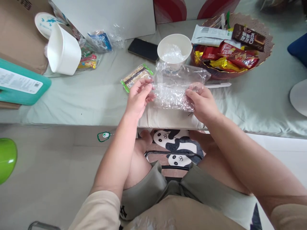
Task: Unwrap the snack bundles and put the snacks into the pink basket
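Note:
A crinkled clear plastic bag [171,95] is stretched between my hands above the front of the covered surface. My left hand [140,97] pinches its left edge with thumb and curled fingers. My right hand [202,100] grips the opposite edge, thumb on top. Just behind my left fingers lies a green-edged packaged snack [136,77]. A white paper cup [174,44] with crumpled clear plastic inside stands behind the bag, which overlaps its lower part. To the right, a thin white utensil-like strip [219,85] sticks out, its other end hidden.
At the back right stands a scalloped bowl [266,60] full of wrapped snacks. A black phone [143,49] lies left of the cup. Further left are a tipped white container [63,49], wrappers [102,41] and a teal container [24,83]. A white box [112,19] stands behind.

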Available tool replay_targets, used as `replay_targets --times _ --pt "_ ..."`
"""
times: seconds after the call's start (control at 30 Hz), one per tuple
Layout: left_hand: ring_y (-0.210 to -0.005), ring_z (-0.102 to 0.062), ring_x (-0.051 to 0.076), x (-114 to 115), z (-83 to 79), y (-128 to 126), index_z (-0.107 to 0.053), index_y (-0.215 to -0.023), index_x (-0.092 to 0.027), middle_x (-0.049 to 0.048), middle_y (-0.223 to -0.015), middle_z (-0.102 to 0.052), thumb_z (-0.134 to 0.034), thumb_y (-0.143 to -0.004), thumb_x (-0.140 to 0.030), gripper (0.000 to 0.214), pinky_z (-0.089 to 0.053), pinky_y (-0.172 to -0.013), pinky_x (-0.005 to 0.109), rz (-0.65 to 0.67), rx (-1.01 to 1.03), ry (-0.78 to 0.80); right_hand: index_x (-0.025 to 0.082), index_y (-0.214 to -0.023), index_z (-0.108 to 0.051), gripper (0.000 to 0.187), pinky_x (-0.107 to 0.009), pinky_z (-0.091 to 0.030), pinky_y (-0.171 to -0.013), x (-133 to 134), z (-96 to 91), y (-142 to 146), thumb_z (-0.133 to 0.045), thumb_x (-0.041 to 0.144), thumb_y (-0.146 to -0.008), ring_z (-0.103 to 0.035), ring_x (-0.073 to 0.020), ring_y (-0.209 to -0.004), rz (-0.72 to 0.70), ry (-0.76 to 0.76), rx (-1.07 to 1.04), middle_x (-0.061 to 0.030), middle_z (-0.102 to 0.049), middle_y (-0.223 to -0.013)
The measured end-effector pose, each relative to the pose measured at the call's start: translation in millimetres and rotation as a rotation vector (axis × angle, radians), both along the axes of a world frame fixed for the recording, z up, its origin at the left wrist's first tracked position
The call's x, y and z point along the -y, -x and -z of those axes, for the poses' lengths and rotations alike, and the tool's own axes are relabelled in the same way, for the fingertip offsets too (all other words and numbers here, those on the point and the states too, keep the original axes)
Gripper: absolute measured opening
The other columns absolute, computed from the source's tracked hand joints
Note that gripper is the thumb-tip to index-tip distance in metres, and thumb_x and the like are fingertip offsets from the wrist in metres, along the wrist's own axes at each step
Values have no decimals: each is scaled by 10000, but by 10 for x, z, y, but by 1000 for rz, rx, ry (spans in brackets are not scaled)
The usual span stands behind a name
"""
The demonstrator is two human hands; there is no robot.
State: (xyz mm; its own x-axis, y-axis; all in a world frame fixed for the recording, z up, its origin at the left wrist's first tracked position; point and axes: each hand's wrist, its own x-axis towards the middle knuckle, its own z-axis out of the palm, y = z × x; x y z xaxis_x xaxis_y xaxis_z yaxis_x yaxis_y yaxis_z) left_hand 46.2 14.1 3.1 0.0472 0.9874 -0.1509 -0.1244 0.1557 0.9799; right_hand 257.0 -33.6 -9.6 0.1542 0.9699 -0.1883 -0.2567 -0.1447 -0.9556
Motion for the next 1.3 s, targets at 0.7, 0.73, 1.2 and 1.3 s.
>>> replay_targets --times 0.7,0.73,1.2,1.3 --pt "-452 -570 66 152 -127 -31 -658 -845 -168 70 -775 -766 -705 -794 -252 109 -264 -371 174 180 61 383 292 -895 -446 300 -267 -360 -454 46 26 33 -723 406 -890 -483 -108 -483 -3 -138 212 88 -504 -600" --pt "-466 -579 69 157 -134 -25 -659 -873 -172 62 -760 -761 -727 -776 -233 134 -267 -380 169 217 69 377 292 -896 -443 299 -263 -346 -445 45 30 37 -720 404 -892 -475 -104 -477 3 -135 208 89 -506 -600" --pt "-508 -528 22 108 -66 -91 -643 -773 -168 -69 -588 -625 -796 -682 7 250 -324 -445 127 -26 188 241 289 -921 -456 301 -275 -372 -468 48 16 56 -733 399 -879 -475 -101 -488 125 -194 254 89 -506 -620" --pt "-536 -550 23 116 -75 -81 -651 -791 -181 -79 -620 -623 -805 -673 -10 260 -387 -485 130 -17 278 187 291 -931 -464 296 -286 -386 -484 65 17 67 -718 440 -902 -501 -110 -502 102 -211 297 69 -551 -653"
